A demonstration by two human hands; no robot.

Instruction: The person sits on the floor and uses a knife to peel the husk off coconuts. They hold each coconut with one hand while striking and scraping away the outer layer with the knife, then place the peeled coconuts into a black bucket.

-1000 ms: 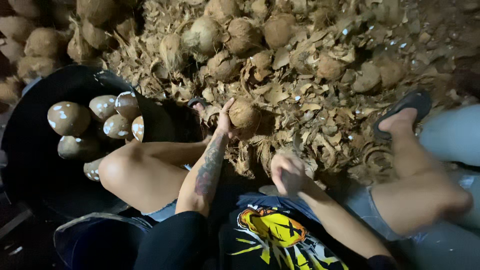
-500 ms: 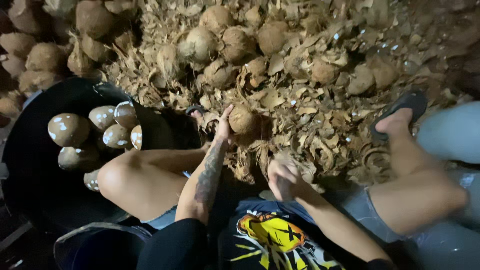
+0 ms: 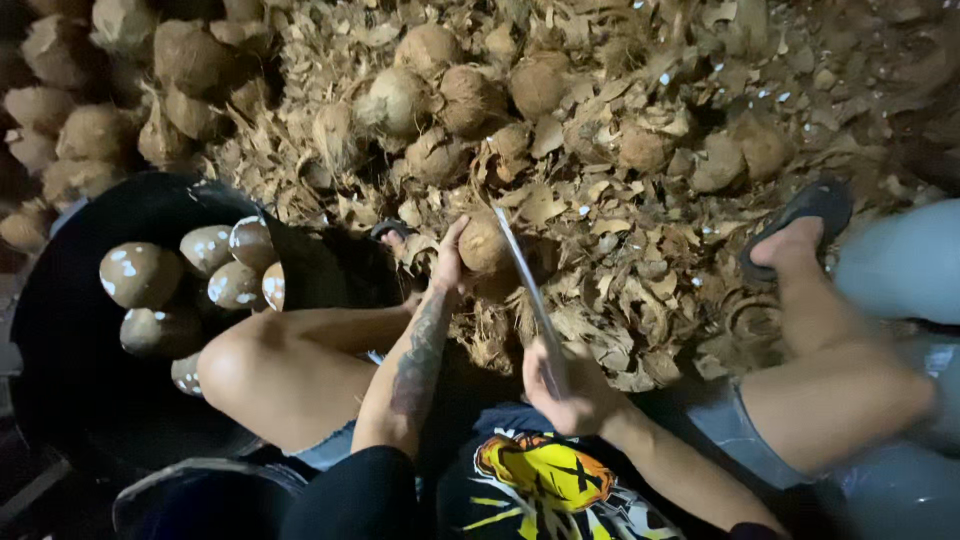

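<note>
seated person's left hand (image 3: 447,268) grips a husked coconut (image 3: 486,245) on the husk-strewn floor (image 3: 640,250); right hand (image 3: 562,385) clenches a long knife (image 3: 528,285) touching it, black tub (image 3: 90,400) of peeled coconuts (image 3: 140,274) nearby.

Coconut (image 3: 487,245) in left hand (image 3: 447,268), blade (image 3: 530,295) right of it, tub (image 3: 90,350) far left, husk pile (image 3: 600,150) behind

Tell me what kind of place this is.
Probably a coconut husking spot on the ground: husk scraps litter the floor, unpeeled coconuts lie heaped, and a black tub holds peeled ones.
</note>
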